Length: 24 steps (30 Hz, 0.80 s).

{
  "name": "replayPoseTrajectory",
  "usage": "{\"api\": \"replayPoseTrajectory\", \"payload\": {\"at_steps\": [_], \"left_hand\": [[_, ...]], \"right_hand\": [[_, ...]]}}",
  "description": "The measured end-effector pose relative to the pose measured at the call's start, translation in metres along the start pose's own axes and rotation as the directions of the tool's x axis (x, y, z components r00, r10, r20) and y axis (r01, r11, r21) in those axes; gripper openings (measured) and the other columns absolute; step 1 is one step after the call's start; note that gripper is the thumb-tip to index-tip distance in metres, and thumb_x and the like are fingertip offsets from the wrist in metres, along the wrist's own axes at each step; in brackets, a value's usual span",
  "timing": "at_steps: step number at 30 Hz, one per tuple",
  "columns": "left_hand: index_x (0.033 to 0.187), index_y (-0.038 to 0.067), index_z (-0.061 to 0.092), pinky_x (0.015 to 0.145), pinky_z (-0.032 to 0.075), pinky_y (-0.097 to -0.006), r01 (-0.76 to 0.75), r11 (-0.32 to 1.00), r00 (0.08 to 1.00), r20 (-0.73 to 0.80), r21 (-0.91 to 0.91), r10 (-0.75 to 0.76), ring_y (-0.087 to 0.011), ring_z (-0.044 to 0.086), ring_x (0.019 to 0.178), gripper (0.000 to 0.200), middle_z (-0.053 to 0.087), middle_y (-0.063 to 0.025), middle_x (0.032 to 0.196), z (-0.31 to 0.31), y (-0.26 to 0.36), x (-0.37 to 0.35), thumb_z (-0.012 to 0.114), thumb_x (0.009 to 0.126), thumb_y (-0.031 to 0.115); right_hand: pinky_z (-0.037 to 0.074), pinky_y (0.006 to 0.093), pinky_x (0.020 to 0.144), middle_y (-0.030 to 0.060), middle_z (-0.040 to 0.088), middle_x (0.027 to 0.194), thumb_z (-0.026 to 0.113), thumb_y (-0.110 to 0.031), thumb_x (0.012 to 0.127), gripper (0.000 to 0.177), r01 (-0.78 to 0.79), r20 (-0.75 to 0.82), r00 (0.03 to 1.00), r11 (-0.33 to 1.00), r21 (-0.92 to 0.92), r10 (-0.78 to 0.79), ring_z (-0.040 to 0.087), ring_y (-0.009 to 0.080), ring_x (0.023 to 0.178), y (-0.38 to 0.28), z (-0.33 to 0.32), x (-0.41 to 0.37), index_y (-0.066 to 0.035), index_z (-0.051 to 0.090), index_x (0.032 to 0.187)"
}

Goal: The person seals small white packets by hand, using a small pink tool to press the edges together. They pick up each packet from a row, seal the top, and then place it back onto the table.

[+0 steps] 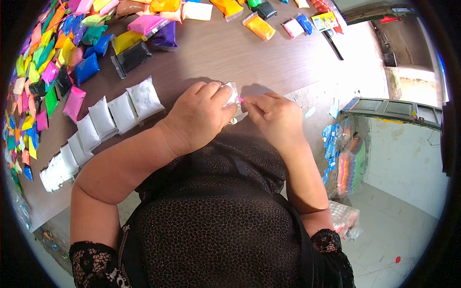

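My left hand (200,113) is closed around a small clear packet with white contents (232,92), which shows past my fingertips near the table's front edge. My right hand (277,115) is closed in a pinch at the packet's right side. A thin pink piece (240,99) pokes out from its fingertips toward the packet; I cannot tell what it is. To the left of my left hand, a row of white packets (122,113) lies along the brown table (206,53).
Many colourful packets (86,68) are heaped at the table's left and far side. A black packet (131,58) lies nearer. At the far right are an orange packet (259,27) and a yellow card (325,21). Plastic-wrapped goods (350,165) stand on the floor to the right.
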State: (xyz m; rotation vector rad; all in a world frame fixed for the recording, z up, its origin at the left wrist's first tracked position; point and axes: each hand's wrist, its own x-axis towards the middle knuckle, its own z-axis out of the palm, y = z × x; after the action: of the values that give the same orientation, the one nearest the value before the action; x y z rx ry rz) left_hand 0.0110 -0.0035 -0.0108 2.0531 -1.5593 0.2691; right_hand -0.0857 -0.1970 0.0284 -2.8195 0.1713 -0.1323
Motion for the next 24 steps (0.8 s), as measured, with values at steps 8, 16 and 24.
{"api": "replayPoseTrajectory", "payload": {"at_steps": [8,16,24], "left_hand": [[0.1,0.006,0.076,0.094,0.052,-0.0421,-0.001,1.0,1.0,0.012,0.003,0.001,-0.0306,0.063,0.107,0.02,0.065,-0.0127,0.109,-0.001,0.0,0.0,0.068,0.085,0.017],[0.102,0.007,0.076,0.095,0.052,-0.0424,0.003,1.0,1.0,0.016,-0.005,-0.003,-0.0305,0.063,0.108,0.022,0.065,-0.0121,0.11,-0.003,0.001,0.001,0.067,0.085,0.017],[0.103,0.005,0.075,0.096,0.051,-0.0432,0.01,1.0,0.999,0.035,-0.028,-0.009,-0.0314,0.063,0.108,0.023,0.065,-0.0127,0.11,-0.001,0.001,0.001,0.065,0.085,0.018]], "right_hand": [[0.052,0.0467,0.061,0.0039,0.071,0.083,0.07,-0.032,0.091,0.013,0.026,0.103,0.994,0.999,0.025,-0.028,0.07,0.0295,0.075,0.006,-0.006,0.007,-0.02,0.076,0.092],[0.054,0.0464,0.063,0.0089,0.068,0.08,0.07,-0.029,0.092,0.017,0.166,0.06,0.984,0.985,0.045,-0.168,0.068,0.0329,0.074,0.01,-0.005,0.015,-0.014,0.072,0.085],[0.057,0.0416,0.063,0.0067,0.068,0.075,0.077,-0.02,0.083,0.009,0.221,-0.059,0.97,0.958,-0.182,-0.235,0.069,0.0292,0.069,-0.005,0.008,0.004,-0.013,0.072,0.082]]}}
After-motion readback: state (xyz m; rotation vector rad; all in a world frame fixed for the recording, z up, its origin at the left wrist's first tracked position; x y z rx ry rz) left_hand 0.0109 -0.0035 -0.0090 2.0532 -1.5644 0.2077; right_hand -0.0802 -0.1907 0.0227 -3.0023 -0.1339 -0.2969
